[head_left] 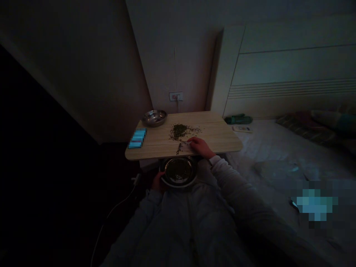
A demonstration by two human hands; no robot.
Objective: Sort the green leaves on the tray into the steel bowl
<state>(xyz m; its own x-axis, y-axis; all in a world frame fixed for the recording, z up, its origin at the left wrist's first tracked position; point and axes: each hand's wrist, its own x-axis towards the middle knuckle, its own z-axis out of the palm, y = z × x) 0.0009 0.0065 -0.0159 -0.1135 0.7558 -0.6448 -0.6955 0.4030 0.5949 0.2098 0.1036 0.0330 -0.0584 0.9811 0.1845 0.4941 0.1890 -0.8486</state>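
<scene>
My right hand (pixel 201 147) rests low over the wooden table top, its fingers closed on a small, flat, whitish piece (pixel 185 146) whose kind I cannot make out. Just beyond that piece lies a heap of small dark green grains (pixel 179 130), with looser ones scattered to its right. A few more grains sit by the piece's left end, close to the near edge. Below this edge, my left hand (pixel 158 181) grips a round metal bowl (pixel 178 185) by its left side. Dark contents show dimly inside the bowl.
An empty-looking metal basin (pixel 154 118) stands at the table's (pixel 217 128) far left corner, with a lit phone (pixel 137 138) before it. On the bed (pixel 267 144) lie a green bottle (pixel 239 119) and a pale remote control (pixel 242 129). A white cable (pixel 111 210) trails at left.
</scene>
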